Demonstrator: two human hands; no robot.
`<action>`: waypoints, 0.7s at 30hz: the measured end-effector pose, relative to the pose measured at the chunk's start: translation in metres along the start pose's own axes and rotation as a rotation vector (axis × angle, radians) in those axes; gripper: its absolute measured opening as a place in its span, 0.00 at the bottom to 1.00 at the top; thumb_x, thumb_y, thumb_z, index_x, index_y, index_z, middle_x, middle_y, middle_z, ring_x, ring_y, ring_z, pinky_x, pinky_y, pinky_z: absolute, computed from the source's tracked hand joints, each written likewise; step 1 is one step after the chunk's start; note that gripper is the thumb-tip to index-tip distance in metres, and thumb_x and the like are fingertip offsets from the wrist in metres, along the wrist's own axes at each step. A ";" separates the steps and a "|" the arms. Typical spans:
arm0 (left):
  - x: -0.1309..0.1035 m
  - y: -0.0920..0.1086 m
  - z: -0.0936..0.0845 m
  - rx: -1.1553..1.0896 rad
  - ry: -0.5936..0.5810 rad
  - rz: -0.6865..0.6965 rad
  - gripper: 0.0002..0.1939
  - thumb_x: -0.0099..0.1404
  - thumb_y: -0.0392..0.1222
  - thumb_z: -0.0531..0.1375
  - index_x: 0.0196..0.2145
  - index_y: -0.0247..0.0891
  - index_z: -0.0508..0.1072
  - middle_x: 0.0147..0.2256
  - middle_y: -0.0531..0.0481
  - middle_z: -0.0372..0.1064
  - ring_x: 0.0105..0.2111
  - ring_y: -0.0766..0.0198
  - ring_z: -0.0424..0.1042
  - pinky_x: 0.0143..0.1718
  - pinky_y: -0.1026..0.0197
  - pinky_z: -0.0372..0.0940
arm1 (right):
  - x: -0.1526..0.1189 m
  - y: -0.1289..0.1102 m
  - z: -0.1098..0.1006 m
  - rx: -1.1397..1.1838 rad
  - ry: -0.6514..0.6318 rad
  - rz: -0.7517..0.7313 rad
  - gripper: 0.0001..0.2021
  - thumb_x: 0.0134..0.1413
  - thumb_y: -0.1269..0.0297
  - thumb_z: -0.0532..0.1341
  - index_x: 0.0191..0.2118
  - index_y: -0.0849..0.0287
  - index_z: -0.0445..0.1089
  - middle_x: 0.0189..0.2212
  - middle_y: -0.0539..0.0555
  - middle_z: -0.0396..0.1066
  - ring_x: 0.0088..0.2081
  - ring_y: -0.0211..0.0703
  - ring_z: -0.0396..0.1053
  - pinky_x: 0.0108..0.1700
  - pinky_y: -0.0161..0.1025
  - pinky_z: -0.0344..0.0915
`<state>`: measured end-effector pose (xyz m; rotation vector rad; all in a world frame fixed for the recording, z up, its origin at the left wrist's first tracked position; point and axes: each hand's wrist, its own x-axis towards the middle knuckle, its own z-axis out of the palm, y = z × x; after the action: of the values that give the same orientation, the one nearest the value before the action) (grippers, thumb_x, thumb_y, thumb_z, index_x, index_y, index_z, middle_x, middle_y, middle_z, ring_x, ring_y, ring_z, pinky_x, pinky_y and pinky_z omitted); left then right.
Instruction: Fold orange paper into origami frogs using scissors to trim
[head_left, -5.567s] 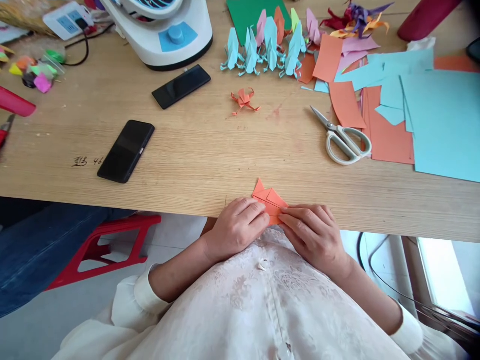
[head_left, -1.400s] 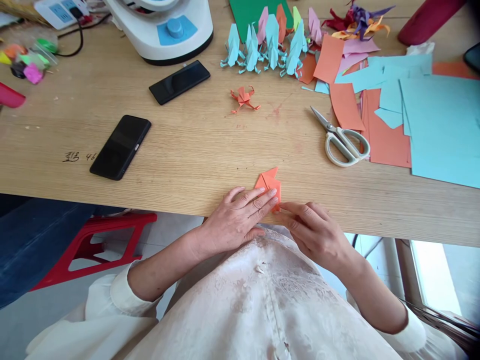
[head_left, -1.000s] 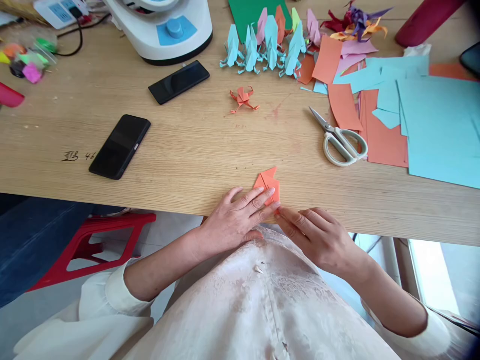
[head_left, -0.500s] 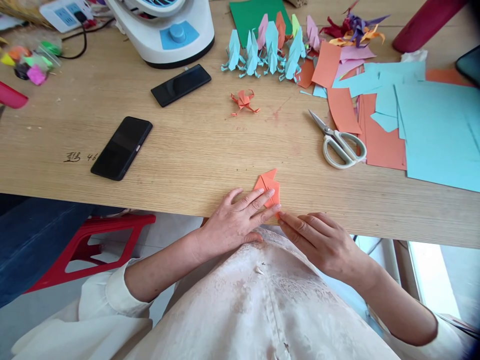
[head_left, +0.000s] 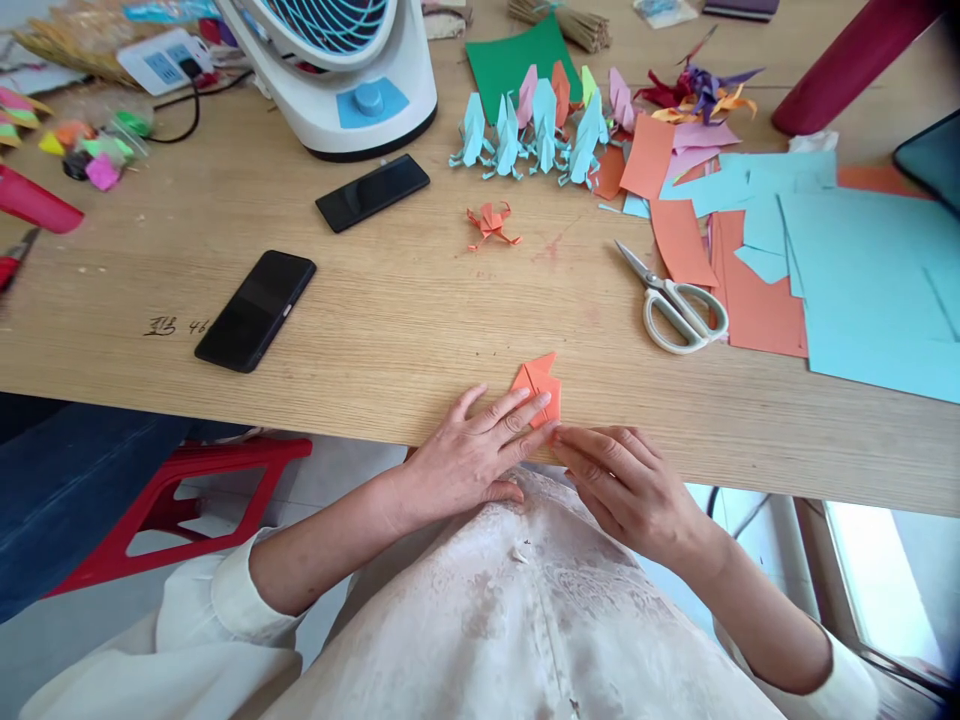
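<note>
A small folded piece of orange paper (head_left: 550,385) lies flat at the table's front edge. My left hand (head_left: 469,450) rests on it with fingers stretched out, pressing its left and lower parts. At the paper's lower right corner, my right hand (head_left: 637,480) has its fingertips pinched together; the corner itself is hidden behind them. The fingertips of both hands nearly meet there. Farther back on the table stands a small orange folded paper figure (head_left: 491,223). Scissors (head_left: 679,310) with pale handles lie to the right of the hands.
Two black phones (head_left: 255,310) lie at left, below a white fan (head_left: 367,110). Several blue folded figures (head_left: 545,130) stand at the back. Orange paper sheets (head_left: 757,300) and blue sheets (head_left: 885,300) spread over the right side. A red stool (head_left: 285,465) is below the table.
My right hand's fingers have bent more and shifted slightly at the paper's lower corner. The left hand stays on the paper. The view has tilted up a little.
</note>
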<state>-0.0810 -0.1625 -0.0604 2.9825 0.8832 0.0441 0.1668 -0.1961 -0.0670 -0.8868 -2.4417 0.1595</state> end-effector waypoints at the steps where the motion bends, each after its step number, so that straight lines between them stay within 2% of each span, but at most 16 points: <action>1: 0.000 0.000 0.000 0.011 -0.001 0.000 0.41 0.68 0.65 0.53 0.69 0.39 0.52 0.71 0.42 0.44 0.70 0.50 0.47 0.66 0.39 0.46 | -0.001 0.000 0.002 0.003 0.002 0.000 0.22 0.59 0.80 0.61 0.58 0.69 0.66 0.51 0.67 0.73 0.44 0.51 0.70 0.42 0.48 0.68; 6: 0.000 0.000 0.001 0.038 -0.008 -0.001 0.43 0.68 0.68 0.48 0.70 0.37 0.51 0.71 0.41 0.43 0.70 0.52 0.45 0.67 0.41 0.42 | -0.005 0.000 0.005 0.000 -0.015 -0.010 0.23 0.62 0.80 0.57 0.61 0.66 0.63 0.52 0.65 0.73 0.49 0.51 0.70 0.46 0.48 0.68; 11: -0.001 -0.002 0.002 0.031 -0.012 0.010 0.42 0.68 0.68 0.47 0.68 0.35 0.53 0.70 0.40 0.44 0.70 0.53 0.45 0.67 0.39 0.43 | -0.001 -0.003 0.004 -0.052 -0.059 0.020 0.16 0.62 0.79 0.57 0.55 0.65 0.68 0.57 0.65 0.71 0.46 0.51 0.71 0.41 0.47 0.67; 17: -0.001 0.000 0.000 0.015 -0.037 -0.021 0.43 0.67 0.66 0.52 0.70 0.37 0.50 0.70 0.39 0.45 0.70 0.52 0.45 0.67 0.38 0.45 | -0.006 -0.007 0.007 -0.067 -0.085 0.045 0.18 0.63 0.79 0.55 0.57 0.66 0.67 0.60 0.66 0.68 0.51 0.54 0.70 0.45 0.50 0.67; 21: -0.002 -0.002 0.001 -0.030 -0.028 -0.013 0.44 0.66 0.65 0.55 0.70 0.38 0.48 0.70 0.38 0.47 0.70 0.51 0.46 0.67 0.37 0.45 | -0.008 -0.007 0.009 -0.083 -0.084 0.036 0.19 0.63 0.79 0.55 0.58 0.67 0.67 0.58 0.65 0.69 0.53 0.54 0.69 0.46 0.50 0.68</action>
<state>-0.0840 -0.1624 -0.0612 2.9423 0.8915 0.0151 0.1631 -0.2061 -0.0759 -0.9786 -2.5267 0.1113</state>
